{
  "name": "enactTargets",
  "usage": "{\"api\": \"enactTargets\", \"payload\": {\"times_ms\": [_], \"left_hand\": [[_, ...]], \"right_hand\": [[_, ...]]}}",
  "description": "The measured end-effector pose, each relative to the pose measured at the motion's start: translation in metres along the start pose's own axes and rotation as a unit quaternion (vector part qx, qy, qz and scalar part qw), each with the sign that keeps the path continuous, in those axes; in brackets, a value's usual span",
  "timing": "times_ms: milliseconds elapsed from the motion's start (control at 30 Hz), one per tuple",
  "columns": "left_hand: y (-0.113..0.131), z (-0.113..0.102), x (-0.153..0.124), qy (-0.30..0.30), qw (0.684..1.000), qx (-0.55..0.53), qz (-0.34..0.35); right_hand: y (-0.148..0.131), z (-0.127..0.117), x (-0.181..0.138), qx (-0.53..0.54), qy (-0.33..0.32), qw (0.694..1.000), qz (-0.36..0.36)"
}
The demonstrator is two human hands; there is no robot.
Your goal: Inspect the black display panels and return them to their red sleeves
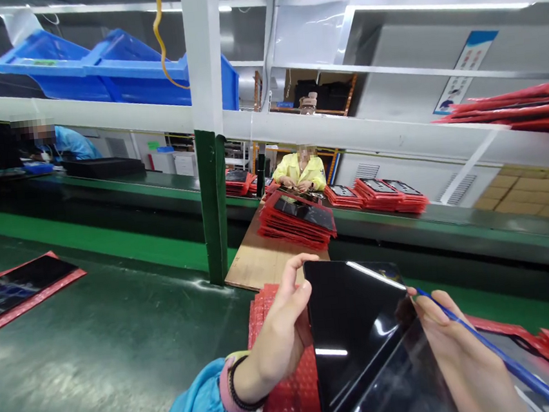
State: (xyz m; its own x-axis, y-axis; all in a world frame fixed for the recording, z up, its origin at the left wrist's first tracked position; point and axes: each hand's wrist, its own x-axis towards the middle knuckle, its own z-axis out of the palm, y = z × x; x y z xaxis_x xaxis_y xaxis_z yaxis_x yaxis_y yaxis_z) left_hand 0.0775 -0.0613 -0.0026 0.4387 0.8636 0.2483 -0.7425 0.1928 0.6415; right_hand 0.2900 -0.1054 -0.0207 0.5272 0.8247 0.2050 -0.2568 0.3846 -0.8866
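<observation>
A glossy black screen panel (359, 327) is tilted up in front of me, with bright light reflections across its face. My left hand (281, 325) grips its left edge, thumb and fingers at the upper corner. On the opposite edge, my right hand (463, 350) holds the panel with its fingertips. A long, thin blue stick-like tool (505, 358) also lies in my right hand, slanting down to the right; its exact kind cannot be made out. Red bubble-wrap sleeves (291, 379) are under and behind my left hand.
A wooden board (255, 259) bridges toward the far bench, bearing a stack of panels in red wrap (295, 220). Left lies another wrapped panel (25, 288). A green-and-white post (213, 205) stands ahead; blue bins (110, 66) sit overhead. A co-worker in yellow (300, 168) sits opposite.
</observation>
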Motion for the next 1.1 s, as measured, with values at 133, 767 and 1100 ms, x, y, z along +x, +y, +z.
{"api": "enactTargets", "payload": {"times_ms": [133, 767, 1100], "left_hand": [[-0.005, -0.007, 0.004, 0.03, 1.0, 0.007, -0.004], [-0.009, -0.011, 0.017, 0.068, 0.998, -0.002, 0.003], [-0.006, -0.01, 0.019, 0.058, 0.998, 0.007, 0.013]], "right_hand": [[0.0, 0.002, 0.008, -0.013, -0.057, 0.998, -0.029], [0.013, -0.012, 0.027, 0.028, -0.031, 0.999, 0.014], [0.022, 0.001, 0.019, -0.023, -0.006, 1.0, 0.002]]}}
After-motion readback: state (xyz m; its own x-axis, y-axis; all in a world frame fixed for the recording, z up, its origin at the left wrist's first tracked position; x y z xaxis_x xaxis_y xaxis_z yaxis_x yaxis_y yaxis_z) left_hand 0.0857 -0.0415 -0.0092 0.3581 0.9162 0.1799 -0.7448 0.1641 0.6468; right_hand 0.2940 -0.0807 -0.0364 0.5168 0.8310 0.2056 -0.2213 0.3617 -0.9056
